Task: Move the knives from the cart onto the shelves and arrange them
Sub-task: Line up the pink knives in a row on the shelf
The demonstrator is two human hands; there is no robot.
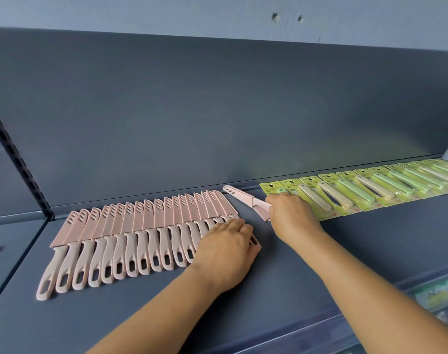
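- Pink knives [141, 241], lower left: matt, smooth plastic handles and sheaths.
- Shelf [281, 290]: dark, matt, painted metal.
- Green packs [371, 190], right: glossy clear plastic over printed card.

A row of sheathed knives [141, 238] lies side by side on the shelf [269, 290], running from 8 o'clock toward the centre, sheaths toward the back panel [217, 111] and handles toward the front edge. The left hand [226, 247] rests on the row's right end, and just beside it at 1 o'clock the right hand [290, 213] holds a single knife [243, 199] — apart from the row, its tip toward 10 o'clock. From that hand a line of carded packages [371, 190] overlaps along the back panel toward 2 o'clock — the right hand touching its nearest card.
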